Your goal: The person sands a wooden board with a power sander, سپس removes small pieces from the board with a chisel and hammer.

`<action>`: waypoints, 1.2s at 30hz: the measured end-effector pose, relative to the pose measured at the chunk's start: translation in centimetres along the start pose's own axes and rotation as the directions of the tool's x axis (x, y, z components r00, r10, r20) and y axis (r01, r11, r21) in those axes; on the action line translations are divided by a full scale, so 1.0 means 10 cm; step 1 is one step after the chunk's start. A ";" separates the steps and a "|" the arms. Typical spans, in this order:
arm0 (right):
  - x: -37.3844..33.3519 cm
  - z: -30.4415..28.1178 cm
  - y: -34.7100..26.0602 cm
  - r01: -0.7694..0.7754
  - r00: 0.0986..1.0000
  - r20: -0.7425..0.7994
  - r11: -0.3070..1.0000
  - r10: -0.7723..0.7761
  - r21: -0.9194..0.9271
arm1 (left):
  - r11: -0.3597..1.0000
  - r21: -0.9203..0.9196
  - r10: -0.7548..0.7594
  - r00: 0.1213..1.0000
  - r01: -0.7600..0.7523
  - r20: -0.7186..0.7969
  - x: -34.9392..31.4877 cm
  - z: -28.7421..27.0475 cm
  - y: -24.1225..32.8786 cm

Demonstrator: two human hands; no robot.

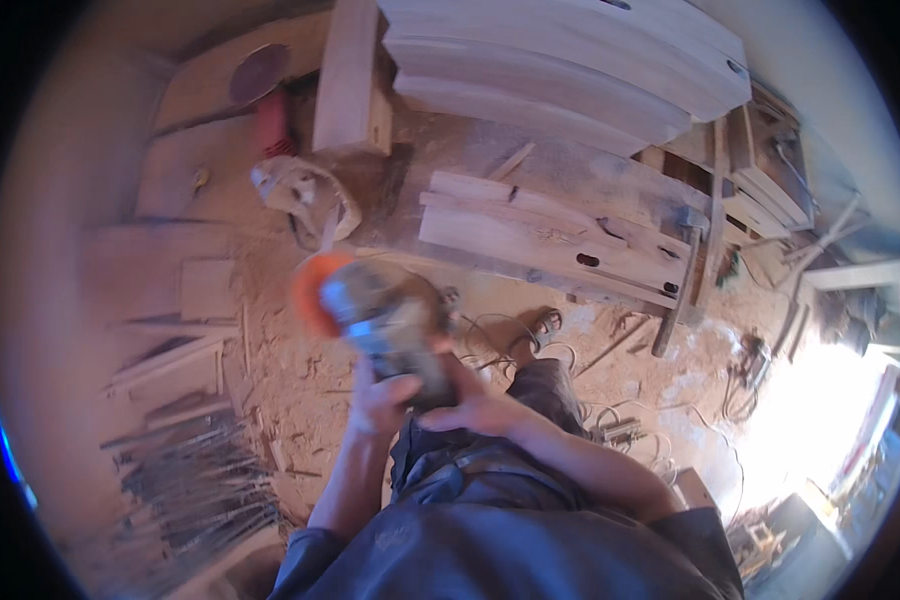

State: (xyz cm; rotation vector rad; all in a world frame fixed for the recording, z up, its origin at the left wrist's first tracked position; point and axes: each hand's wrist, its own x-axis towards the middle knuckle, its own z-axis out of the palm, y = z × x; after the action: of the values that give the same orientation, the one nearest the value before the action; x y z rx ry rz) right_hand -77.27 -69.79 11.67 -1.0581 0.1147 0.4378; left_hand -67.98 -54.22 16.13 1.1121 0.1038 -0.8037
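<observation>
An angle grinder [395,325] with an orange disc [317,294] is held up in front of my body, smeared by motion. My left hand [378,402] is closed around its near left side. From the right, my right hand [475,402] grips the grinder's near end, some fingers hidden behind the tool. The disc points to the left, above the dusty floor. Just beyond the disc lies a crumpled pale cloth or bag [310,195], joined to a red tool [275,120] with a round dark pad [260,75].
Wooden boards with slots [560,235] lie on the bench ahead, a hammer [678,285] across their right end. Larger planed boards [560,70] are stacked behind. Thin wood strips [195,485] pile at lower left. Cables [660,408] trail over the shaving-strewn floor at right.
</observation>
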 end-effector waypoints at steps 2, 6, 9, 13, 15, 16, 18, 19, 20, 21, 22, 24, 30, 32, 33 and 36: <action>-0.49 -0.23 0.06 0.072 0.996 -0.061 0.958 -0.057 0.277 | 0.984 0.173 -0.091 0.966 0.049 0.244 0.17 0.51 -0.09; -1.48 -0.60 0.29 0.348 0.907 -0.384 0.818 -0.171 0.458 | 0.941 0.336 -0.245 0.739 0.027 0.627 0.46 1.49 -0.51; -2.10 -0.71 0.29 0.371 0.811 -0.580 0.837 -0.079 0.403 | 0.905 0.416 -0.298 0.573 -0.085 0.763 0.52 2.09 -0.87; -2.40 -0.74 0.11 0.512 0.747 -0.641 0.766 -0.176 0.387 | 0.852 0.515 -0.479 0.546 0.099 0.687 0.35 2.54 -1.12; -2.50 -0.73 0.10 0.543 0.754 -0.629 0.718 -0.189 0.435 | 0.813 0.546 -0.553 0.558 0.202 0.619 0.22 2.65 -1.06; -2.48 -0.66 0.05 0.577 0.732 -0.655 0.684 -0.190 0.446 | 0.797 0.565 -0.580 0.527 0.213 0.621 0.18 2.68 -1.06; -2.53 -0.61 0.02 0.597 0.701 -0.691 0.675 -0.176 0.433 | 0.863 0.486 -0.473 0.558 0.138 0.682 0.13 2.66 -1.39; -2.55 -0.63 -0.01 0.623 0.676 -0.712 0.664 -0.191 0.413 | 0.890 0.449 -0.414 0.559 0.082 0.718 0.14 2.82 -1.33; -2.65 -0.59 0.00 0.656 0.619 -0.765 0.654 -0.180 0.377 | 0.811 0.556 -0.567 0.482 0.182 0.668 0.09 2.89 -1.21; -2.72 -0.61 -0.07 0.676 0.604 -0.768 0.647 -0.211 0.353 | 0.800 0.585 -0.574 0.455 0.135 0.680 0.08 3.04 -1.19; -2.79 -0.61 -0.11 0.689 0.592 -0.773 0.641 -0.228 0.338 | 0.785 0.611 -0.588 0.429 0.100 0.686 0.05 3.12 -1.22; -2.96 -0.64 -0.14 0.744 0.529 -0.797 0.612 -0.292 0.270 | 0.790 0.613 -0.570 0.387 0.016 0.725 -0.04 3.41 -1.21; -3.15 -0.54 -0.07 0.811 0.387 -0.889 0.549 -0.244 0.202 | 0.832 0.541 -0.451 0.416 -0.123 0.789 -0.18 3.55 -1.71; -3.12 -0.47 -0.09 0.806 0.424 -0.885 0.524 -0.190 0.274 | 0.769 0.619 -0.503 0.450 -0.157 0.738 -0.16 3.50 -1.69; -3.08 -0.48 -0.07 0.785 0.419 -0.891 0.562 -0.174 0.259 | 0.779 0.615 -0.500 0.472 -0.121 0.726 -0.13 3.45 -1.68; -2.93 -0.57 0.05 0.722 0.414 -0.901 0.649 -0.130 0.238 | 0.807 0.591 -0.485 0.556 -0.013 0.675 -0.02 3.31 -1.67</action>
State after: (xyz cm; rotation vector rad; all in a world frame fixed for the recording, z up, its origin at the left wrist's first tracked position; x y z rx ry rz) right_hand -103.42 -83.05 17.18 -0.4968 0.7658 -0.6735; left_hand -88.66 -84.81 19.11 1.1501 -0.8262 -1.6233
